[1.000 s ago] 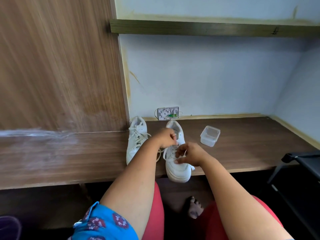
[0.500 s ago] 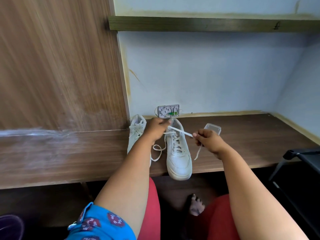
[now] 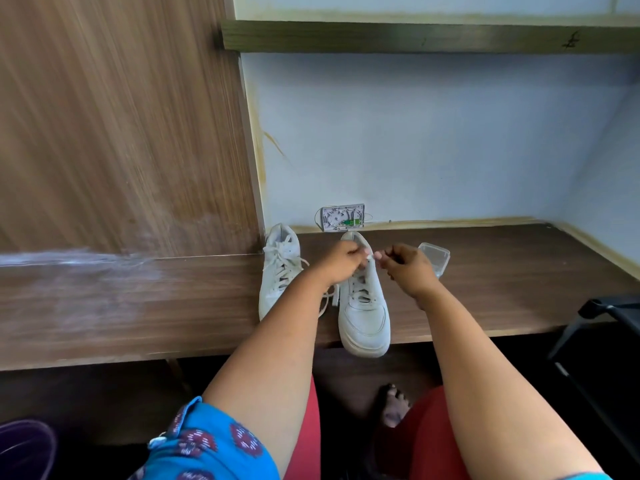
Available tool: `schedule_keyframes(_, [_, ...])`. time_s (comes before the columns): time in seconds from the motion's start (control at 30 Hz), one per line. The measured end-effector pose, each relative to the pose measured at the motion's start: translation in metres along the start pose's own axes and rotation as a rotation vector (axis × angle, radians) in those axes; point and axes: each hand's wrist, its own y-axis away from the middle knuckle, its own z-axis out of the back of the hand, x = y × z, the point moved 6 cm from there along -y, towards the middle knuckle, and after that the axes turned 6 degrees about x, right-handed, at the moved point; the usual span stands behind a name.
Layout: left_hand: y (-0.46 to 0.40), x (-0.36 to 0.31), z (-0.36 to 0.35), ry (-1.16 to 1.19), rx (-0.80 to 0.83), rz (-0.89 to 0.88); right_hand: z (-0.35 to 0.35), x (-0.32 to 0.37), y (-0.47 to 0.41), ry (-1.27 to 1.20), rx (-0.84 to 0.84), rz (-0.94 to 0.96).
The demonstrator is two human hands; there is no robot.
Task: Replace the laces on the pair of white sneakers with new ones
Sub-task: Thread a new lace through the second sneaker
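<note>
Two white sneakers stand on a brown wooden desk (image 3: 502, 292). The right sneaker (image 3: 365, 317) points its toe over the desk's front edge. The left sneaker (image 3: 278, 271) lies beside it, laced, partly behind my left forearm. My left hand (image 3: 341, 261) and my right hand (image 3: 407, 268) hover over the right sneaker's upper eyelets, fingertips almost touching. Both pinch the white lace (image 3: 372, 255) between them. A loose lace end (image 3: 330, 299) hangs between the two shoes.
A clear plastic container (image 3: 438, 256) sits just right of my right hand. A small white wall box (image 3: 343, 218) is behind the shoes. A wooden panel (image 3: 121, 116) rises at left, a shelf (image 3: 415, 38) overhead. A black chair frame (image 3: 606, 323) stands at right.
My right hand, which had pulled the lace out to the right, has come back toward my left hand. Both hands now meet over the top of the right sneaker.
</note>
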Motion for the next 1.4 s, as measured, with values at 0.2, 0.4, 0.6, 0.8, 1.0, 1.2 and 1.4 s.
schedule_keyframes(0.2, [-0.003, 0.022, 0.042, -0.243, -0.176, 0.024, 0.010, -0.014, -0.006, -0.042, -0.053, -0.036])
schedule_keyframes(0.4, [-0.011, 0.004, 0.003, -0.060, -0.012, -0.086, -0.013, 0.007, -0.011, 0.005, 0.025, 0.103])
schedule_keyframes(0.6, [-0.024, 0.019, 0.010, 0.134, -0.017, -0.045, -0.011, 0.014, -0.016, -0.166, -0.058, 0.111])
schedule_keyframes(0.8, [-0.037, 0.026, 0.023, -0.150, -0.264, 0.001, -0.015, -0.003, -0.045, 0.058, -0.007, -0.044])
schedule_keyframes(1.0, [-0.043, 0.031, 0.010, -0.405, -0.300, 0.031, -0.019, -0.015, -0.054, 0.431, 0.107, -0.017])
schedule_keyframes(1.2, [-0.054, 0.036, -0.002, -0.564, -0.224, 0.090, -0.009, -0.035, -0.054, 0.019, 0.024, -0.128])
schedule_keyframes(1.4, [-0.066, 0.040, -0.012, -0.452, -0.193, 0.136, -0.007, -0.044, -0.054, -0.131, -0.017, -0.162])
